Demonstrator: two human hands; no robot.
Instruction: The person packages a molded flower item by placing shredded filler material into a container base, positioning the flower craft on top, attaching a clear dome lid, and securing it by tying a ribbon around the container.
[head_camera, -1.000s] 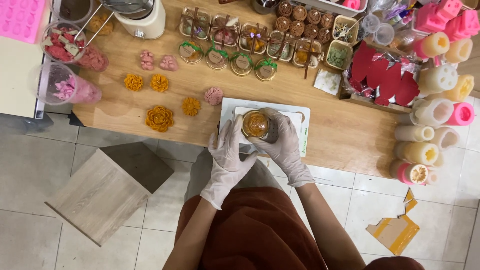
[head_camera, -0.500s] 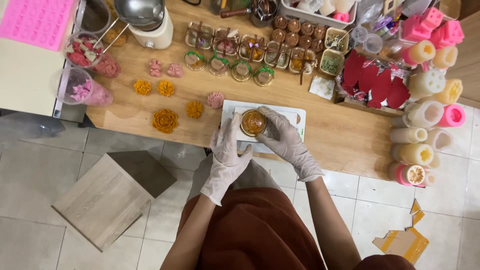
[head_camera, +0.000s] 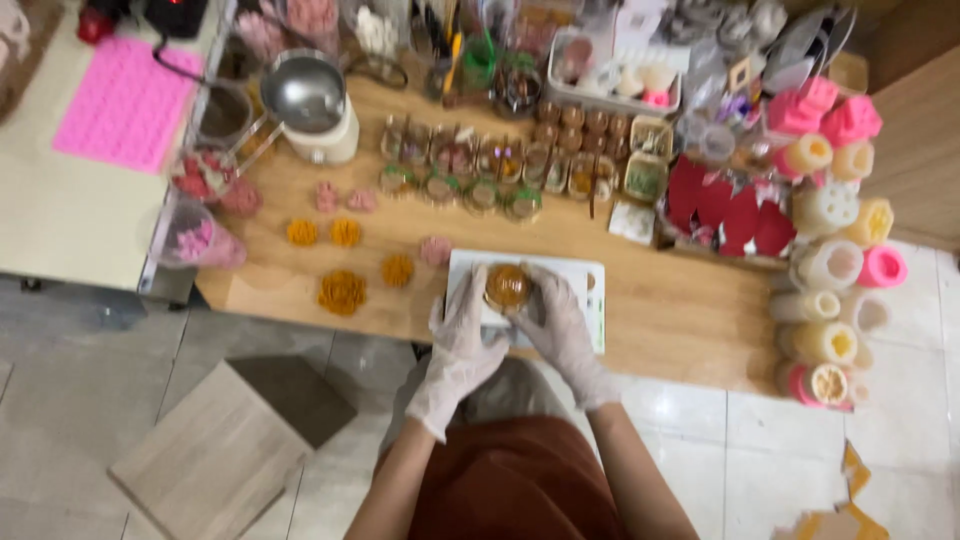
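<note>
Both my hands wear thin white gloves. My left hand (head_camera: 462, 335) and my right hand (head_camera: 560, 322) cup a small round jar with amber-orange contents (head_camera: 508, 286) from either side. The jar stands on a white rectangular board (head_camera: 585, 295) near the front edge of a wooden table (head_camera: 680, 310). My forearms reach up from my rust-brown lap at the bottom of the view.
Orange and pink flower-shaped pieces (head_camera: 342, 291) lie left of the board. A row of small filled jars (head_camera: 470, 190) runs behind it. A white pot with a metal bowl (head_camera: 310, 100) and a pink mould mat (head_camera: 120, 100) sit far left. Coloured cylinder moulds (head_camera: 830, 270) crowd the right. A wooden stool (head_camera: 215, 450) stands on the tiled floor.
My hands stay on the jar over the board. The view has tilted, so the table and shelf sit lower in the picture and more of the far clutter shows.
</note>
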